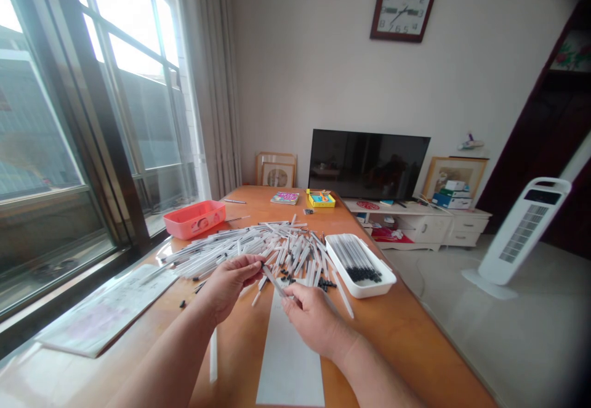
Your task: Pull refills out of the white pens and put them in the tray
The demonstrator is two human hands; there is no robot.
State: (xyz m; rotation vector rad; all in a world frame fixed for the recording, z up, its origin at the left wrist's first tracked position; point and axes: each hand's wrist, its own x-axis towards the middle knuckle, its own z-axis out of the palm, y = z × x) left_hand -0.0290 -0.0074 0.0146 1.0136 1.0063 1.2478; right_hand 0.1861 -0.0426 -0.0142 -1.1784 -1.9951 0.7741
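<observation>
Over the orange wooden table (406, 340), my right hand (310, 316) pinches a thin pale pen barrel (273, 281) that slants up to the left. My left hand (231, 282) meets its upper end, fingertips closed round a small dark piece that I cannot make out clearly. Just behind both hands lies a big heap of white pen barrels (258, 248) with small black caps (289, 276) scattered among them. A white tray (360, 263) to the right of the heap holds several finished pens with black tips.
A pink plastic tray (194, 218) sits at the far left of the table by the window. Papers (108, 309) lie at the near left, a white sheet (289, 352) under my hands. Small books and a yellow box (321, 199) are at the far end. A white fan (521, 236) stands on the floor.
</observation>
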